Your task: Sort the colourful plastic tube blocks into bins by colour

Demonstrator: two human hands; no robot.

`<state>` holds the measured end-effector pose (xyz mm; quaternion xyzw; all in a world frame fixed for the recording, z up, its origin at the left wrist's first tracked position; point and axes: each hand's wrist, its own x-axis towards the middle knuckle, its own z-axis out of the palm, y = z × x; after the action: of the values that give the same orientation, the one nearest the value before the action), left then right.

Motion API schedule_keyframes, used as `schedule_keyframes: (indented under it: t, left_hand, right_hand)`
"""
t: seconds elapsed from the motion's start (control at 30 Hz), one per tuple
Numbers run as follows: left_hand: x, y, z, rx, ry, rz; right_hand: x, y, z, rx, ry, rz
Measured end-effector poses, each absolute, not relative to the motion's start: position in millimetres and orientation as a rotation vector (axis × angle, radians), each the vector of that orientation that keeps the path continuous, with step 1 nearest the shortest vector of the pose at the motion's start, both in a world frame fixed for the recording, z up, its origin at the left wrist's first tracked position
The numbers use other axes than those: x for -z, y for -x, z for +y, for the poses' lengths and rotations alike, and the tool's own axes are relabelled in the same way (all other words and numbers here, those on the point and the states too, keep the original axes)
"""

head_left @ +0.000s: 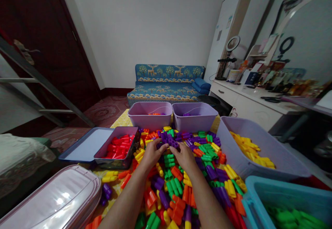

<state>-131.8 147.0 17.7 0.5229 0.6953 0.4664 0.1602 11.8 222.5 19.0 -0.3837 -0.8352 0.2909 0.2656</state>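
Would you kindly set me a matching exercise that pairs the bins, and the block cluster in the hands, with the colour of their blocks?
Things:
1. small bin beside the flat lid
2. large lilac bin at the right
3. turquoise bin
4. block cluster gripped by the left hand and right hand

Colours:
A. green
B. purple
C. red
D. yellow

Pairs: 1-C, 2-D, 3-A, 4-B.

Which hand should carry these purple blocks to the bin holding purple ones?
Probably the right hand: it and the left hand both grip the purple blocks, but the bin with purple pieces sits back right, nearer it.
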Motion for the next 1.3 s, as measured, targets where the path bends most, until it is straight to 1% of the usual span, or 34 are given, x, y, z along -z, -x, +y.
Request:
schedule_keyframes:
  t: [0.1,0.2,0.37,0.6,0.8,1.07,1.2,1.3]
  left_hand:
    - [-20.1,131.3,146.3,-1.315,-1.636,2.059]
    - [-18.5,131.3,147.9,-1.383,-1.709,2.039]
    - [-16.6,128.1,149.5,-1.430,-1.550,1.965]
    - [-20.9,125.7,147.8,-1.457,-1.460,1.865]
    - [-19.8,128.7,146.6,-1.455,-1.403,1.868]
    - [-27.8,130.0,143.2,-1.436,-1.413,1.991]
    - [-22.4,131.9,146.6,-1.404,-1.342,2.083]
    - [-17.6,130.7,147.7,-1.526,-1.325,1.993]
  right_hand:
    - [-21.8,-12.5,221.1,-0.721,1.056,-2.239]
    - [-27.7,-11.9,218.8,-0.687,1.072,-2.220]
    - [-36.6,-9.1,212.5,-0.763,1.057,-2.153]
    - [-36.6,-7.0,208.8,-0.772,1.133,-2.120]
    - [-34.3,-8.2,211.9,-0.915,1.079,-2.102]
    - [-33.7,-11.3,212.9,-0.694,1.081,-2.232]
    - [-32.1,-9.6,212.5,-0.705,1.101,-2.246]
    - [-30.4,-8.9,212.9,-0.712,1.113,-2.257]
